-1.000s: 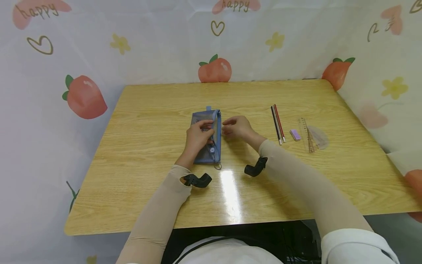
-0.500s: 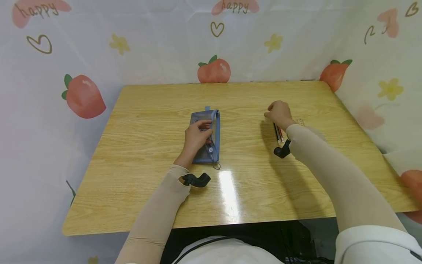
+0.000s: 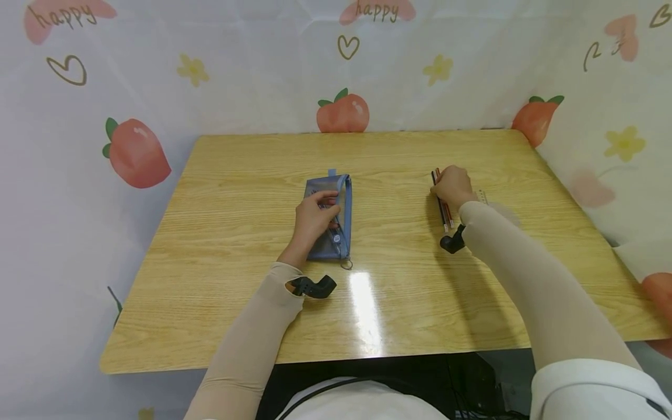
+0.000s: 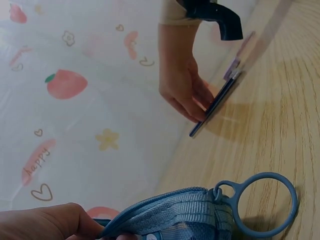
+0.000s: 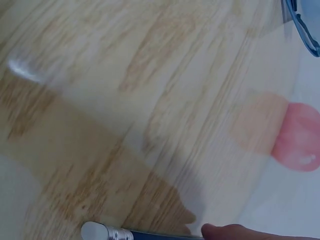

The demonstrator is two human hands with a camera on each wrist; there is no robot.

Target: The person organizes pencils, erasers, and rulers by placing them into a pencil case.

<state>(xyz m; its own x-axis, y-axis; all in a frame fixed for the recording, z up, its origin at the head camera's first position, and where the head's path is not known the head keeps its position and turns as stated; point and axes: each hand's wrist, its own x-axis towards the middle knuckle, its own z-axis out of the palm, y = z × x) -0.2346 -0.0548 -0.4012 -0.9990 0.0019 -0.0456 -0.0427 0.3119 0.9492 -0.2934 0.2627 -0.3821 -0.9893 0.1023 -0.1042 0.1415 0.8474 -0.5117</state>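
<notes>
A blue pencil case (image 3: 325, 251) with see-through mesh lies upright to me, its zipped side gaping. My left hand (image 3: 311, 223) pinches the edge of its opening; in the left wrist view the thumb and a finger meet at the zip border (image 4: 165, 205). Farther right, my right hand (image 3: 452, 185) has its fingers round a dark blue pencil (image 3: 440, 205), near its far half. The thumb lies at that pencil's shaft in the right wrist view, where its white eraser end (image 5: 95, 231) shows. A red pencil (image 3: 448, 217) lies alongside, partly under the hand.
A ruler (image 3: 481, 196) and a clear protractor (image 3: 506, 213) lie right of the pencils, mostly hidden by the right forearm. A purple eraser (image 4: 231, 68) shows behind the pencils in the left wrist view. A ring (image 3: 346, 264) hangs off the case's near corner.
My right hand has moved from beside the pencil case over to the pencils on the right, then down onto the dark blue one. The left hand has stayed at the case's opening.
</notes>
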